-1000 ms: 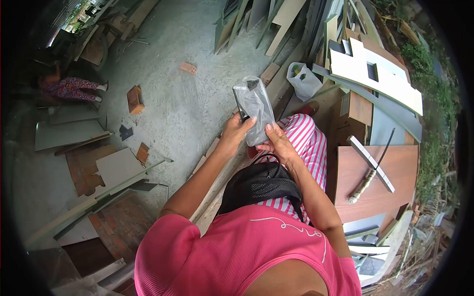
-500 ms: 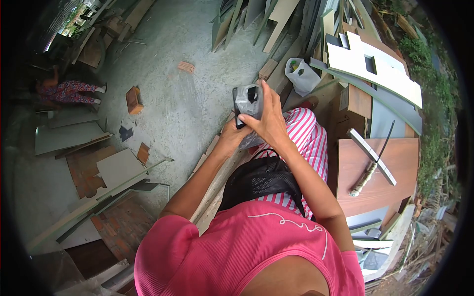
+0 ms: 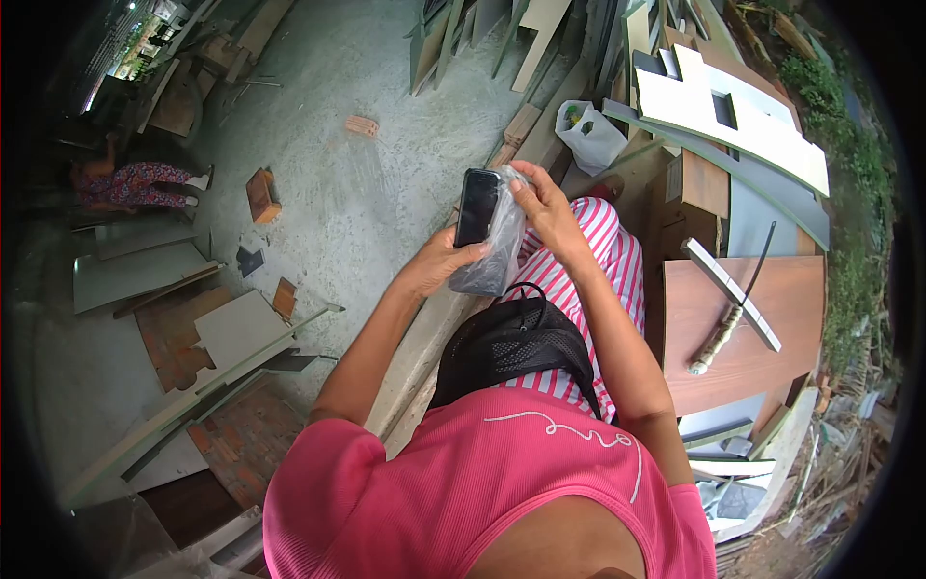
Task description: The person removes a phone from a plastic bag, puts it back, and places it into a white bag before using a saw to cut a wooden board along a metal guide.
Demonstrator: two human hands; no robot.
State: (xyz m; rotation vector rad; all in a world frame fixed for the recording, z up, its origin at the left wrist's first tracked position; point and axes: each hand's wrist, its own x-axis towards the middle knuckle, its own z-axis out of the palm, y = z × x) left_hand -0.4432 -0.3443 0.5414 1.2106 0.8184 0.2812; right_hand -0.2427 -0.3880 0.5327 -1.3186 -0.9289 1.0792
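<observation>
A black smartphone [image 3: 478,206] is held upright over my lap with its dark screen facing me. My left hand [image 3: 436,262] grips its lower left edge, the thumb lying across the bottom. Clear crumpled plastic bag [image 3: 505,230] hangs along the phone's right side and below it. At the upper right, my right hand [image 3: 548,214] pinches the top of that bag between thumb and fingers. Something dark shows through the lower part of the plastic; I cannot make out what it is. A black mesh bag [image 3: 511,352] lies on my lap beneath both hands.
A white plastic bag [image 3: 590,137] stands beyond my knee. Stacked boards [image 3: 743,328] and a cardboard box [image 3: 696,183] lie on the right. A brick [image 3: 363,125] and a wooden block [image 3: 262,196] rest on the concrete floor. Another person [image 3: 145,181] is at far left.
My right hand has moved off the phone to the right, drawing the plastic aside. The phone's dark screen now shows plainly, and my left hand has shifted slightly left.
</observation>
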